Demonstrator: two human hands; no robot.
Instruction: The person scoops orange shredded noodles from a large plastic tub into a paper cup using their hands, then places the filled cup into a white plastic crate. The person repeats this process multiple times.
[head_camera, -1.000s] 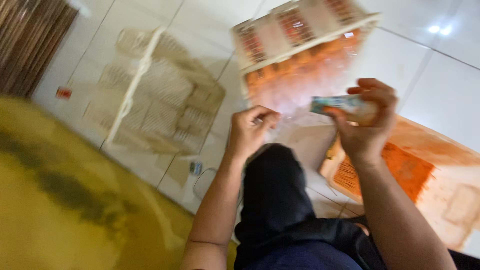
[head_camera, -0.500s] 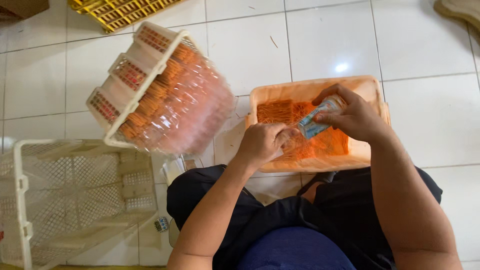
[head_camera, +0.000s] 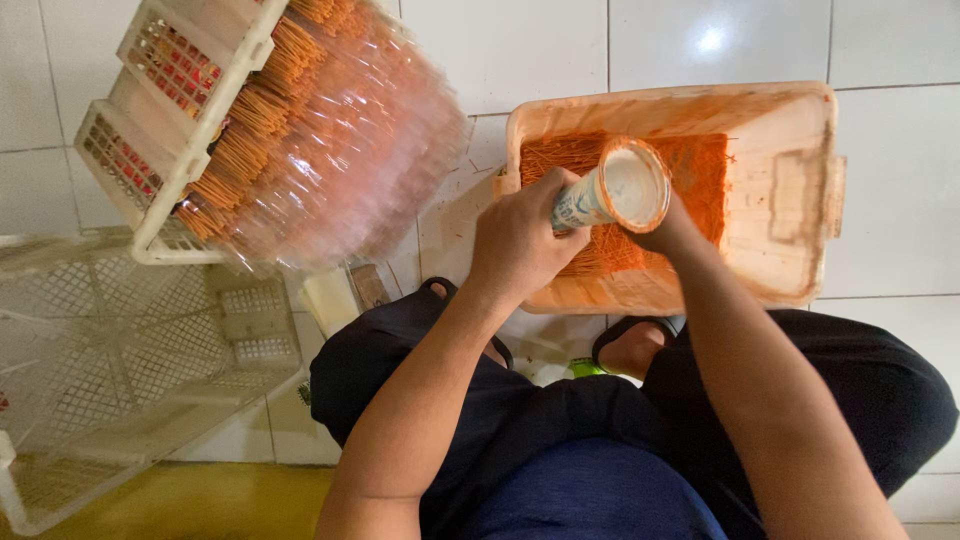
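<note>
Cup (head_camera: 622, 188), empty-looking, is being gripped by my left hand (head_camera: 520, 240) and steadied by my partly hidden right hand (head_camera: 672, 228) over the far-right tub (head_camera: 790, 200) of orange sticks (head_camera: 700, 165); I am judging filling undone.

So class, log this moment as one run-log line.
left hand: grips tube | right hand: behind tube | below: orange sticks tub

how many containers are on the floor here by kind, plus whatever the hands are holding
cream plastic crates: 2
orange-stained tub: 1
paper cup gripped by the left hand, right hand behind it: 1
total: 4
</note>
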